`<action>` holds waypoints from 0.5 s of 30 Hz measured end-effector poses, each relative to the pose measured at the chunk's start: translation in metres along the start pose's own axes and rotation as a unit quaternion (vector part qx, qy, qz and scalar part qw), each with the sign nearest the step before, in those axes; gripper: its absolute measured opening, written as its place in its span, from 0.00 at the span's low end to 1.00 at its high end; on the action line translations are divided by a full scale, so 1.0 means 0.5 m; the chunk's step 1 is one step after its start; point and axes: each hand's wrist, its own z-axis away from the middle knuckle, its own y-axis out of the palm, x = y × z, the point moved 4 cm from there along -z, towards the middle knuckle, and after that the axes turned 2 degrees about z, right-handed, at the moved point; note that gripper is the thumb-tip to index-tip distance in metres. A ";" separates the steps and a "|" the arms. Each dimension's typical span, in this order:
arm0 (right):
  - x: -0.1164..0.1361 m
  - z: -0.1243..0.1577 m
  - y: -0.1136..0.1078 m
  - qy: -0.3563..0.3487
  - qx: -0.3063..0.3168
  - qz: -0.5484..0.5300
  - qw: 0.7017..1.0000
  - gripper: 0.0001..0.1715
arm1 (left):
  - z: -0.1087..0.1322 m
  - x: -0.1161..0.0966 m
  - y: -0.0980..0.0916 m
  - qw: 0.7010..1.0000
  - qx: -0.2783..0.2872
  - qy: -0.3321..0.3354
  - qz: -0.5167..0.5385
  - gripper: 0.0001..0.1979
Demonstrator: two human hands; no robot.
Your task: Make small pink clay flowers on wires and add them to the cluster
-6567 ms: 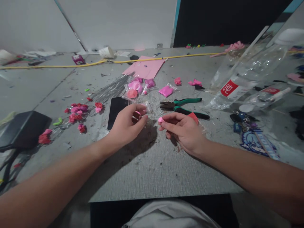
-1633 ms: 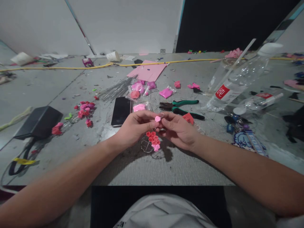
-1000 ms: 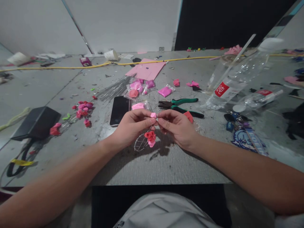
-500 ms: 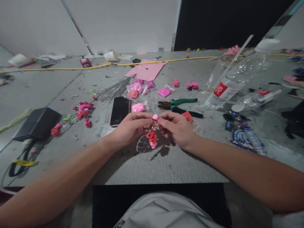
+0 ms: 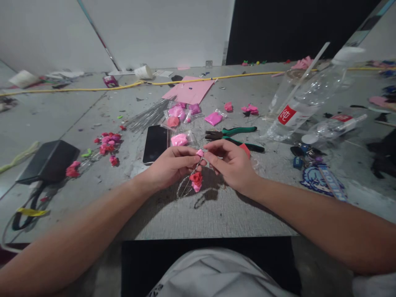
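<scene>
My left hand [image 5: 169,166] is closed, its thumb and fingers pinching a twisted wire frame [image 5: 183,185] near its upper end. A small pink clay piece [image 5: 200,152] sits on the wire at those fingertips. Lower down, red and pink clay flowers [image 5: 196,180] hang on the frame, above the grey table. My right hand [image 5: 232,164] is just right of the pink piece, its index finger raised apart from the thumb. The thumb tip is close to the wire; whether it touches I cannot tell.
Beyond my hands lie a phone [image 5: 155,144], bagged pink clay [image 5: 180,139], green-handled pliers [image 5: 232,134] and a bundle of thin wires [image 5: 151,115]. Another flowered wire piece [image 5: 108,142] and a black adapter [image 5: 48,161] are left. Plastic bottles [image 5: 305,109] and keys [image 5: 305,152] are right.
My right index finger has lifted off the pink clay piece and away from the thumb. The wire frame has turned, showing narrower, and shifted slightly left in my left hand.
</scene>
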 end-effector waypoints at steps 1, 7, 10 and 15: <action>-0.001 0.000 -0.001 -0.001 -0.004 0.004 1.000 0.13 | 0.001 -0.001 0.001 1.000 -0.002 -0.005 -0.008 0.08; -0.002 -0.001 -0.001 0.027 -0.004 -0.003 1.000 0.11 | 0.005 -0.005 0.001 0.998 -0.025 -0.017 -0.049 0.08; -0.008 -0.003 0.001 0.066 0.010 -0.019 0.998 0.12 | 0.005 -0.004 -0.003 0.999 -0.025 -0.007 -0.046 0.11; -0.012 -0.008 -0.001 0.083 0.010 -0.016 0.996 0.13 | 0.003 -0.006 -0.005 0.998 -0.036 0.004 -0.057 0.15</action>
